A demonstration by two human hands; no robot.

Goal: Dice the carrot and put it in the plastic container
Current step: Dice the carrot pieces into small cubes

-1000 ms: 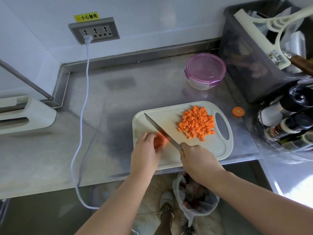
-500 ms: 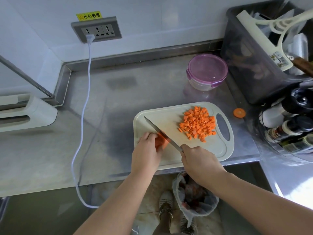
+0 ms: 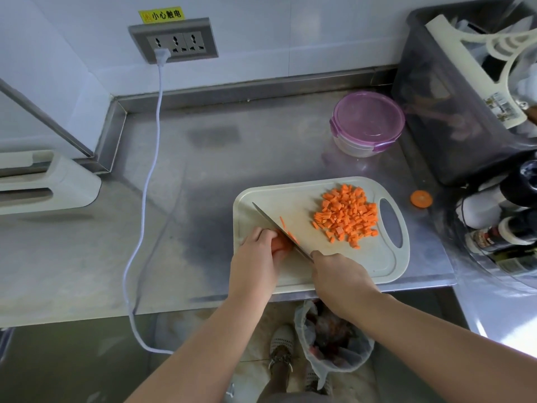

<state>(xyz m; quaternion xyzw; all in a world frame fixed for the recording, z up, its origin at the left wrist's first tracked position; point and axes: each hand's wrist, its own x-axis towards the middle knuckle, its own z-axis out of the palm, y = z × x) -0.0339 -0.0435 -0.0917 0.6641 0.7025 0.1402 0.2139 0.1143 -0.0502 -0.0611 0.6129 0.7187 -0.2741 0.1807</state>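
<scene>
Small orange carrot dice (image 3: 347, 216) lie heaped on the right half of the pale cutting board (image 3: 377, 266), beside its handle slot. At the board's left edge, an uncut carrot stub (image 3: 280, 245) sits under the left hand (image 3: 255, 257), with the knife (image 3: 270, 218) blade against its cut face. The round plastic container (image 3: 367, 123), its purple lid shut, stands beyond the board's far right corner.

Diced carrot (image 3: 347, 215) is showing bright orange against a cream cutting board (image 3: 363, 263). The plastic container (image 3: 356, 146) is showing a translucent purple lid (image 3: 367, 117). A yellow label (image 3: 162, 15) is bearing black characters above a grey socket panel (image 3: 174, 40).
</scene>
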